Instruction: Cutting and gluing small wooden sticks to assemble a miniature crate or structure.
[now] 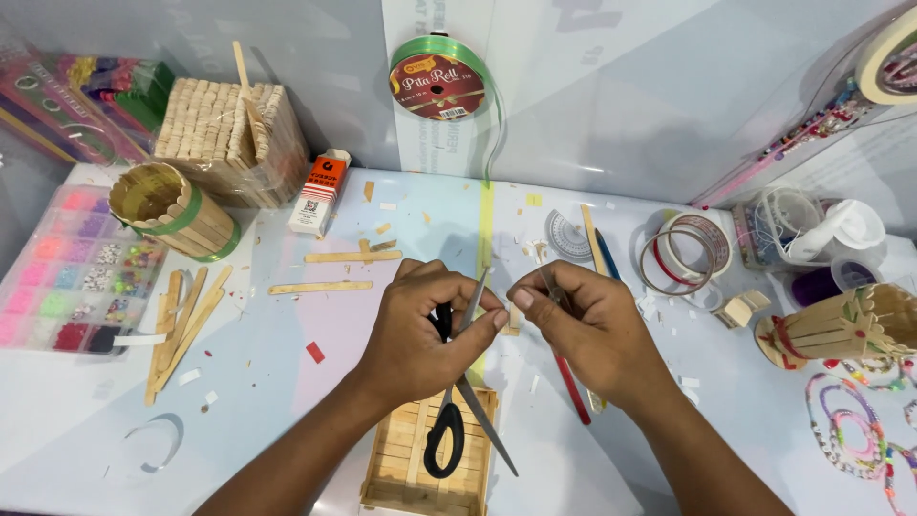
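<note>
**Cutting a small wooden piece with open scissors held above the tray**

The left hand was closed around the black-handled scissors with long grey blades, with the handles hanging down and the blades opened wide. One blade pointed up toward the fingertips, and the other pointed to the lower right of the frame. The right hand pinched a small pale wooden piece between thumb and fingers, just beside the left hand. A thin red stick showed below this hand, but I could not tell whether the hand held it.

Both hands were in the centre of the frame, above the shallow tray made of flat wooden sticks, which lay on the white counter.

In my judgement, the small piece needed to sit deep between the blades, near the pivot, because thin wood can split or jump away. The right fingers needed to stay clear of the edge. Holding the work low over the tray would catch the offcut.

Loose flat wooden sticks lay at the left of the frame.
</note>
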